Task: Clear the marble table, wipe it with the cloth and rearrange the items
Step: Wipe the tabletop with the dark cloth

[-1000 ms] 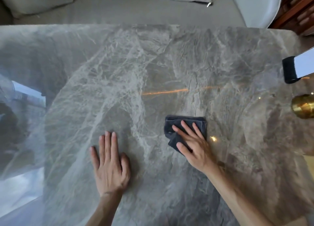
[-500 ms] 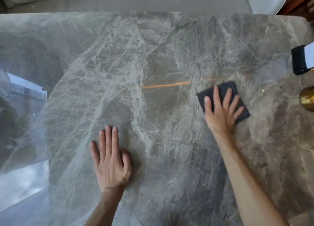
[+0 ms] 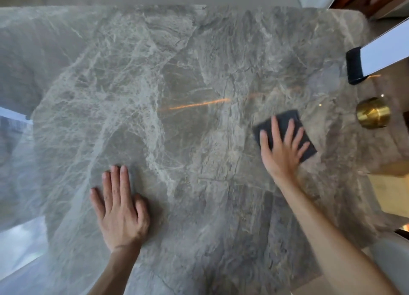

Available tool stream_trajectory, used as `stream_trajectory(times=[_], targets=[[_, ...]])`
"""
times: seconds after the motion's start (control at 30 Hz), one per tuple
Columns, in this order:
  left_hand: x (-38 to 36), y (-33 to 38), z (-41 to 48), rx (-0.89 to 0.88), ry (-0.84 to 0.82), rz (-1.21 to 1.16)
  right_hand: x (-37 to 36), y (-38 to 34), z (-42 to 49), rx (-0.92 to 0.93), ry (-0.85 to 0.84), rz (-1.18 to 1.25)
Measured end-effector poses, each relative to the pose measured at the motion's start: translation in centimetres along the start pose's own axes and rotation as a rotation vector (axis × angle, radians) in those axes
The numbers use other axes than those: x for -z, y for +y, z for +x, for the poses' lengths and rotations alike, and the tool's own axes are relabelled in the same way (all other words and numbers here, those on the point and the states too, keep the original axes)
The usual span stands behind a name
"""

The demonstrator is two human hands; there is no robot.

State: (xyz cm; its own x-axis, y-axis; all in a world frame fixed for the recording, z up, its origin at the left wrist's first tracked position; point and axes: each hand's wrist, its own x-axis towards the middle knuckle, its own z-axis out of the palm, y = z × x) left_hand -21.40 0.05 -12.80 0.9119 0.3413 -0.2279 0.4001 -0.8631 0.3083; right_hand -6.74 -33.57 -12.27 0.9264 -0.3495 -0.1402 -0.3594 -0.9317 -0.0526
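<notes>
On the marble table (image 3: 177,95), right hand (image 3: 280,153), fingers (image 3: 274,128) splayed flat, presses the diagonally-lying cloth (image 3: 285,123).

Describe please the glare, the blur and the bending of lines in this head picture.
Head view: pale window glare washes the left side of the marble table; an orange streak reflects mid-table; the right hand and cloth are slightly motion-blurred, while the left hand looks sharper; the wide lens curves the table's far edge.
</notes>
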Motion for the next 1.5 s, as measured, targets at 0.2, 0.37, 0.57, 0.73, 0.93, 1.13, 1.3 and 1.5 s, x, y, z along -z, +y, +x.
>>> stream_trajectory(times=[0.2, 0.37, 0.57, 0.73, 0.93, 1.13, 1.3, 1.5], targets=[[0.1, -0.1, -0.1, -0.019, -0.018, 0.013, -1.7, -9.7, -12.1, 0.622, -0.014, -0.036], [0.1, -0.1, 0.2, -0.013, -0.015, 0.003, 0.0, 5.2, -11.0, 1.042, -0.161, -0.284], [0.0, -0.1, 0.1, -0.015, -0.013, 0.026, 0.7, -5.6, 3.4, -0.112, 0.021, 0.077], [0.2, 0.0, 0.1, -0.027, -0.029, 0.025, -1.3, -5.4, -16.0, 1.051, -0.15, -0.13], [-0.1, 0.0, 0.3, -0.011, -0.021, 0.032, 0.8, 5.5, -1.0, 1.17, -0.059, -0.334], [-0.1, -0.1, 0.2, -0.02, -0.022, 0.032, 0.5, -8.5, 2.8, 0.303, 0.063, -0.04], [0.4, 0.3, 0.0, -0.007, -0.058, 0.023, -0.8, 0.7, -15.9, 1.475, -0.294, -0.204], [-0.1, 0.0, 0.2, -0.002, -0.019, 0.027, 1.3, 1.4, 6.8, 0.753, 0.0, -0.173]])
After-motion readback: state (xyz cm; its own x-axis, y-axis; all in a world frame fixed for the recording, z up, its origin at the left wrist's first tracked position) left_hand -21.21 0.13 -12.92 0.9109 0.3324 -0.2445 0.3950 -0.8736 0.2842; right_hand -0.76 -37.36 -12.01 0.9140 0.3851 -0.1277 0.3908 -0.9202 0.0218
